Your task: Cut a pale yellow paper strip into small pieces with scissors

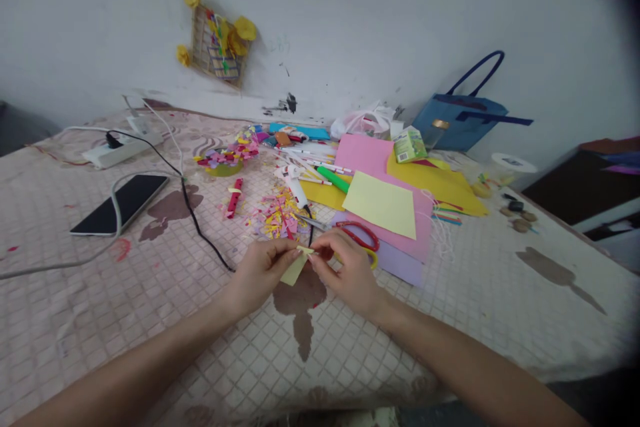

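Note:
Between both hands is a small strip of pale yellow paper, its top edge folded or rolled over. My left hand pinches it from the left, and my right hand grips the same edge from the right. Red and yellow handled scissors lie just beyond my right hand, partly covered by it. Past the fingers sits a heap of yellow, pink and purple paper scraps. A white glue gun rests behind the scraps. A small red roll with a pale band lies left of them.
Coloured sheets are stacked right of centre, with a green box behind. A blue bag leans on the wall. To the left lie a phone, a power strip and a black cable running toward my left hand.

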Demonstrator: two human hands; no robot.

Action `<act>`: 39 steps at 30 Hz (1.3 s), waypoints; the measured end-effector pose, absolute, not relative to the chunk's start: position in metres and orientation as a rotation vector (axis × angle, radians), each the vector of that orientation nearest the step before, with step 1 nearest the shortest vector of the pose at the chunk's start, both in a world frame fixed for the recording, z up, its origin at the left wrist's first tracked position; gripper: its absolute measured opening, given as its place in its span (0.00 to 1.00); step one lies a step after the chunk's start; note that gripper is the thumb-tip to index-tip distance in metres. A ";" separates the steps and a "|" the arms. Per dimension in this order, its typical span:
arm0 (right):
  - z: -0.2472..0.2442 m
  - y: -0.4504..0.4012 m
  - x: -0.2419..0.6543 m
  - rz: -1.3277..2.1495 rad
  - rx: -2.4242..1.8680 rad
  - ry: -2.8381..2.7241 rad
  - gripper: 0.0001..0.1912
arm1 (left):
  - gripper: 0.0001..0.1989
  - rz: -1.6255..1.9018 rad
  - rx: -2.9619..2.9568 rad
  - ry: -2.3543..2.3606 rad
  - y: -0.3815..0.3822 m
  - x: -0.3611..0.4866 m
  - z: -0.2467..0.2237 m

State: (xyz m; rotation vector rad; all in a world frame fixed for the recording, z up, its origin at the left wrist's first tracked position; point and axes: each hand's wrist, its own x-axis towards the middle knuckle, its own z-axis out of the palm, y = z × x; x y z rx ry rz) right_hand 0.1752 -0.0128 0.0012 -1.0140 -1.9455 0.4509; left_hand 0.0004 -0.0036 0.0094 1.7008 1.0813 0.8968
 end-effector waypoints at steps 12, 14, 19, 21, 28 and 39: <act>0.002 -0.013 0.175 0.614 -0.996 -1.892 0.01 | 0.11 1.022 1.995 1.066 -0.007 -0.002 0.004; 0.003 -0.013 0.175 0.613 -0.991 -1.887 0.02 | 0.11 1.002 1.952 1.051 -0.006 -0.001 0.004; 0.004 -0.013 0.176 0.571 -0.968 -1.905 0.03 | 0.11 0.962 1.720 0.974 -0.006 0.001 0.007; 0.003 -0.013 0.176 0.546 -0.952 -1.913 0.03 | 0.10 0.969 1.646 0.948 -0.007 0.002 0.009; 0.002 -0.013 0.176 0.443 -0.891 -1.919 0.04 | 0.12 0.985 1.505 0.942 -0.006 0.000 0.010; 0.003 -0.006 0.190 0.268 -0.552 -2.128 0.09 | 0.13 0.428 0.824 0.631 0.000 -0.007 0.004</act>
